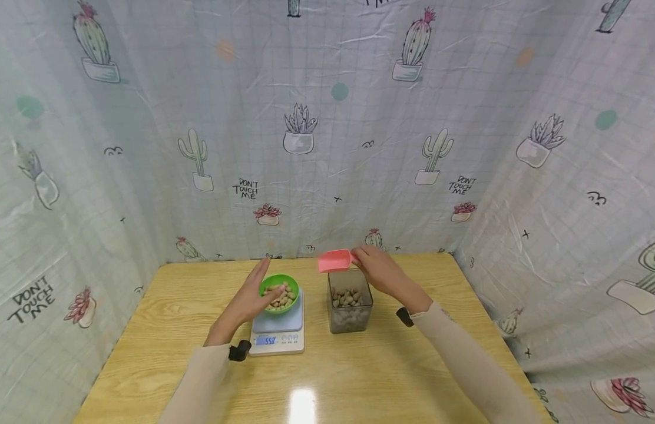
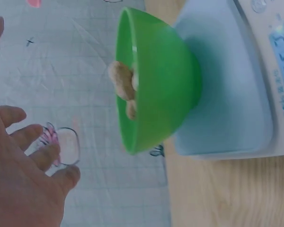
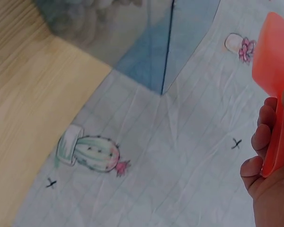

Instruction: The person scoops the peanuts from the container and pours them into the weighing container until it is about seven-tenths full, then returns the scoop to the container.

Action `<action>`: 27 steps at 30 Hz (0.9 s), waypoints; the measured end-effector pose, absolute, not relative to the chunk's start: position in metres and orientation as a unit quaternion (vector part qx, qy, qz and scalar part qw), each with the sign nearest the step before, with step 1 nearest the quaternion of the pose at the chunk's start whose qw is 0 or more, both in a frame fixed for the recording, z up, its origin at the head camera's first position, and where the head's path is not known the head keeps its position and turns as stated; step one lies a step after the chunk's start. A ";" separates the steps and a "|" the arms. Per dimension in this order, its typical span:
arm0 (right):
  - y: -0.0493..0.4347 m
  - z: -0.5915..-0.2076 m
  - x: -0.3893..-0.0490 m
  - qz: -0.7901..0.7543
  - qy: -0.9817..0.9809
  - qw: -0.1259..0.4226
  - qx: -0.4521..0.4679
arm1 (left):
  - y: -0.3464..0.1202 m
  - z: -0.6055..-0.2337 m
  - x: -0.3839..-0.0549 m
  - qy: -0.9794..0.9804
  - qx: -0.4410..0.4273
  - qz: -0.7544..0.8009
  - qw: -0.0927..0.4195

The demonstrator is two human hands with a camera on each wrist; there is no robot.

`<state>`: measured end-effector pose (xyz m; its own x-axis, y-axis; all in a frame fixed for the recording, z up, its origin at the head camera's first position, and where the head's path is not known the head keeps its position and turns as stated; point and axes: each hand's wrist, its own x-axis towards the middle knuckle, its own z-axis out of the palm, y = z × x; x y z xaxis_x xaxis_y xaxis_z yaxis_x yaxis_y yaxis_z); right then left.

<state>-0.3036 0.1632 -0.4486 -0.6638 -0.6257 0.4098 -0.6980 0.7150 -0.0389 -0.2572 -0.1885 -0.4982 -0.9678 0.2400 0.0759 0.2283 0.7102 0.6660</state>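
Note:
A green bowl [image 1: 281, 279] holding peanuts [image 1: 283, 299] stands on a white kitchen scale [image 1: 277, 344]. Beside the bowl, its fingers straight and apart, is my left hand [image 1: 251, 297]; in the left wrist view the hand [image 2: 31, 175] shows clear of the bowl's side [image 2: 165, 75]. My right hand [image 1: 379, 268] grips the handle of a pink scoop [image 1: 335, 260], raised above the back of a clear dark-tinted container [image 1: 350, 318]. More peanuts [image 1: 347, 297] lie inside that container. The right wrist view shows fingers curled round the scoop's handle [image 3: 277, 137].
The scale's display [image 1: 266, 340] is lit with digits. A wooden table [image 1: 200, 300] carries everything, and a cactus-printed curtain [image 1: 327, 176] hangs behind it and along both sides. Black wrist straps [image 1: 240, 351] show on the arms.

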 end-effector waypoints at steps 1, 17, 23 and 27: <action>0.168 -0.448 -0.303 0.095 -0.909 0.187 0.359 | -0.187 -0.495 -0.256 0.923 0.129 0.362 0.004; 0.206 -0.456 -0.291 0.055 -0.909 0.195 0.365 | -0.164 -0.477 -0.243 0.935 0.186 0.301 -0.030; 0.199 -0.462 -0.286 0.012 -0.910 0.168 0.378 | -0.154 -0.471 -0.238 0.948 0.197 0.248 -0.042; 0.191 -0.467 -0.283 -0.014 -0.912 0.154 0.381 | -0.151 -0.469 -0.235 0.952 0.200 0.226 -0.040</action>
<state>-0.2832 0.1908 -0.4671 -0.6628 -0.6988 0.2691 -0.6899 0.7095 0.1432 -0.2354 -0.1506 -0.4689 -0.9166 0.3636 0.1663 0.3996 0.8176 0.4147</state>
